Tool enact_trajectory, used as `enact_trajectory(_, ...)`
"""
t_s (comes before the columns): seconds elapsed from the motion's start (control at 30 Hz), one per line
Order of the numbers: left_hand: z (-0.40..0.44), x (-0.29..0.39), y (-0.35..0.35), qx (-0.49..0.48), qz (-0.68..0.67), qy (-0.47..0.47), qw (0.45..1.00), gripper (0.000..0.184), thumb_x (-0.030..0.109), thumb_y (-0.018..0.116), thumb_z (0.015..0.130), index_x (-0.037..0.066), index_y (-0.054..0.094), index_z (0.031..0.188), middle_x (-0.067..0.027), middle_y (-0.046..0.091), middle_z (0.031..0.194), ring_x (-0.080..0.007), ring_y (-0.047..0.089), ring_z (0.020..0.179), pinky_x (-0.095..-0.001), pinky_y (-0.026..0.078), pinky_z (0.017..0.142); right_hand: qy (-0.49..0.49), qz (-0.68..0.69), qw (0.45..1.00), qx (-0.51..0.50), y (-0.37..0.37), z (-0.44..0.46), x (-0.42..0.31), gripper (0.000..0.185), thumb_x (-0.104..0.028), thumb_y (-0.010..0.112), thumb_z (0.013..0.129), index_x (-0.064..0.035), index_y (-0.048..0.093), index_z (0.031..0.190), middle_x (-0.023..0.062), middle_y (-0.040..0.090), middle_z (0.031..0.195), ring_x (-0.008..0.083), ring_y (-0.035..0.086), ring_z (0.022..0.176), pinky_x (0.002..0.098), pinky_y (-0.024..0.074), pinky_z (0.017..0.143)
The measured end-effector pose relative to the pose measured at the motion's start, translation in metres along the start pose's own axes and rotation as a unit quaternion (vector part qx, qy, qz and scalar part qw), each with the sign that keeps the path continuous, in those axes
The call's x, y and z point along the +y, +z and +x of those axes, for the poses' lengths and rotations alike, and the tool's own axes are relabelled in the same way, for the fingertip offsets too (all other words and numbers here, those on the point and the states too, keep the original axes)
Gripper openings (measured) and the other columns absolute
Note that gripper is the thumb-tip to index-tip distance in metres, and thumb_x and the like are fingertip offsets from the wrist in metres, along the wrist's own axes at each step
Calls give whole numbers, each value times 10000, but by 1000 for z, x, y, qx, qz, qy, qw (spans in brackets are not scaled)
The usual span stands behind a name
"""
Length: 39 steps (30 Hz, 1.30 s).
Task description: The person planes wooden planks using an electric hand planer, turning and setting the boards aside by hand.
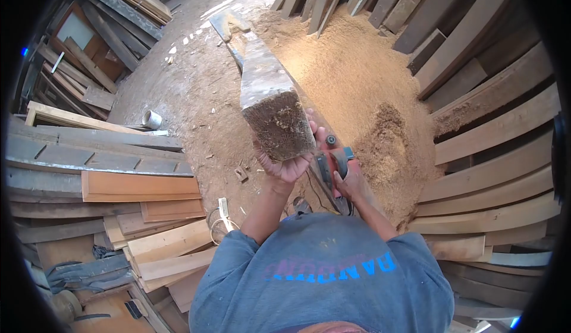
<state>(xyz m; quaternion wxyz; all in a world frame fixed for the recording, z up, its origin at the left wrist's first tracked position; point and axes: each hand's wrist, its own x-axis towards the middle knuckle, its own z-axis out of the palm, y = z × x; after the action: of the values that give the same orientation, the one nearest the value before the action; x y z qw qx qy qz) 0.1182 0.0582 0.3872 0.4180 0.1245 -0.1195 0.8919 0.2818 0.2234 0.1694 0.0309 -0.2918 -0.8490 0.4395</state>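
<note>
A thick, long wooden beam (266, 77) points away from me, its rough, dark end face turned toward me. My left hand (285, 165) is wrapped under and around the near end of this beam, its fingers showing below and at the right side. Close to its right side is a red and black power tool (333, 166), with my right hand (350, 184) closed on its handle. The tool rests at the edge of a narrow board, partly hidden by the beam.
Sawdust (333, 65) is heaped on the ground at the right. Boards (493, 137) lean and stack along the right side. More planks (140, 187) lie at the left, near a white can (152, 119). A cable runs near the tool.
</note>
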Motion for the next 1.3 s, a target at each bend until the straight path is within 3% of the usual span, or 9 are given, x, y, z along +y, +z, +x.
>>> enact_trajectory(0.2,-2,7,-13,16,19,12,1000,1067,527,860,758,25,365,1560,-243,371,1591,-376,515,1385,-515,275,1270,32,-1,999,-1,6,3,9,583,-339,703,911,-84,543,1410,263,693,1204,450,650,1152,515,515,979)
enact_trajectory(0.4,-14,14,-7,33,-72,-49,996,1169,483,884,740,-42,253,1573,-202,481,1456,-375,546,1338,-506,315,1252,10,33,999,1,6,4,11,597,-367,711,901,-68,549,1392,261,695,1200,459,650,1144,521,516,979)
enact_trajectory(0.57,-40,9,-22,35,-114,-74,990,998,397,777,883,-54,218,1576,-192,539,1332,-377,567,1300,-493,417,1189,32,-11,999,18,7,3,8,560,-388,710,901,-48,602,1333,246,713,1127,429,678,1079,498,525,947)
enact_trajectory(0.6,-46,4,-17,51,-98,-60,992,860,335,710,950,-30,252,1580,-175,562,1244,-353,592,1228,-486,463,1142,32,-15,999,26,7,3,7,544,-394,713,901,-41,628,1306,239,716,1111,415,685,1058,485,527,939)
enact_trajectory(0.7,-68,4,-32,54,-151,-73,984,810,316,707,955,17,298,1587,-157,574,1187,-318,604,1128,-479,491,1097,-13,-177,981,78,12,5,21,608,-383,713,902,0,578,1354,251,691,1189,431,667,1105,476,516,964)
enact_trajectory(0.8,-90,0,-35,82,-182,-62,978,756,340,635,1002,40,289,1603,-114,551,1106,-271,574,999,-459,522,967,-110,-179,962,172,-10,-8,-34,672,-343,725,896,44,503,1398,256,654,1239,458,628,1139,479,498,998)
enact_trajectory(0.93,-114,-2,-51,96,-196,-49,975,718,345,590,1024,65,291,1613,-108,546,1069,-262,567,966,-445,525,918,-38,66,994,-79,-28,6,-103,638,-334,663,971,53,455,1433,274,574,1335,386,557,1263,457,448,1067)
enact_trajectory(1.1,-130,-1,-67,124,-168,-43,977,696,317,587,1024,71,301,1609,-117,553,1098,-272,575,979,-447,530,917,36,323,899,-292,6,29,-138,680,-386,601,1033,104,403,1461,216,573,1358,242,557,1257,365,440,1074)
enact_trajectory(1.3,-127,15,-49,201,-15,-43,978,707,370,616,995,69,352,1578,-170,582,1344,-368,614,1174,-528,533,996,-40,413,880,-229,2,31,-166,774,-380,572,1051,87,247,1576,232,478,1476,247,494,1340,368,381,1136)
